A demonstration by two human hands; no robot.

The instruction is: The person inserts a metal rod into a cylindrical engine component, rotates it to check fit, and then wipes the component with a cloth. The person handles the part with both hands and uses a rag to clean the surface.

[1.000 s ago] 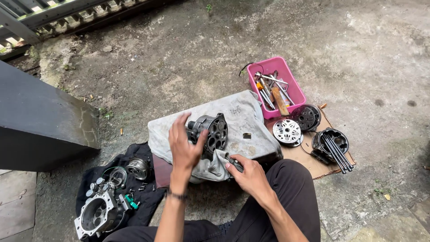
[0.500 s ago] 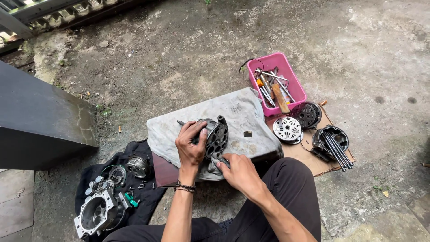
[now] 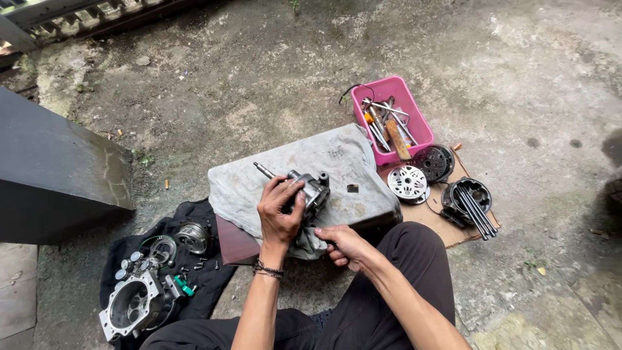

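Left hand [image 3: 280,210] clamped over a grey cast-metal pump body with protruding shaft [image 3: 310,189], steadying it on the grey cloth-draped bench [image 3: 337,162]. Right hand [image 3: 341,245] curled shut at the body's near edge, contents hidden. A pink plastic tool tray [image 3: 414,120] lay far right.

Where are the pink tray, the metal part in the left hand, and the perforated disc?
pink tray [image 3: 420,129]: head view, right rim.
metal part [image 3: 315,190]: head view, exposed body.
perforated disc [image 3: 407,183]: head view, centre.

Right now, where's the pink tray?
Head view, upper right of centre: the pink tray sits on the concrete at the far right corner of the grey cloth, holding hand tools, with the round perforated disc just in front of it.
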